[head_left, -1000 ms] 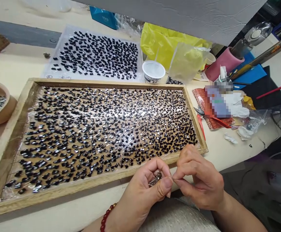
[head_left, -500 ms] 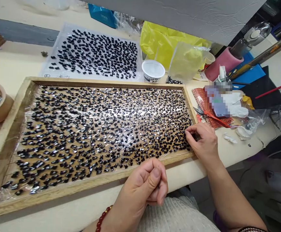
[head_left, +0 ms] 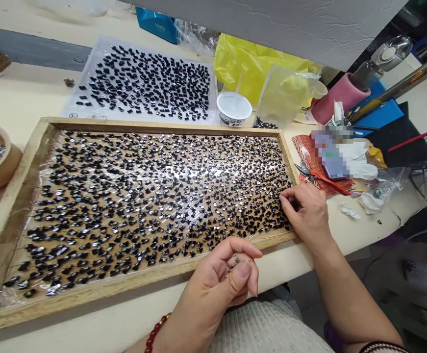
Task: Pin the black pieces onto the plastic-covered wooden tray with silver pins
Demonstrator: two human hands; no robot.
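A shallow wooden frame tray [head_left: 136, 282] lies in front of me, its bottom covered with film. Rows of small glossy black pieces [head_left: 194, 215] fill it, some with thin pins sticking out on the left side. My right hand [head_left: 307, 213] is at the tray's right end, thumb and index finger pinched together among the black pieces; what is between the fingertips is too small to make out. Before the tray's front edge, my left hand [head_left: 228, 274] is half curled, palm up. Small metal pins [head_left: 232, 262] show in its palm, partly hidden by the thumb.
At left stands a tan bowl [head_left: 5, 171] of metal pins. Behind the tray are a white sheet [head_left: 79, 110] with black pieces, a white cup [head_left: 234, 109] and a clear bag [head_left: 279, 95]. Red-handled pliers [head_left: 323, 181] and crumpled tissues [head_left: 362, 169] lie at right.
My left hand's fingers have loosened and spread a little, so the metal pins in the palm now show. My right hand stays pinched in nearly the same spot.
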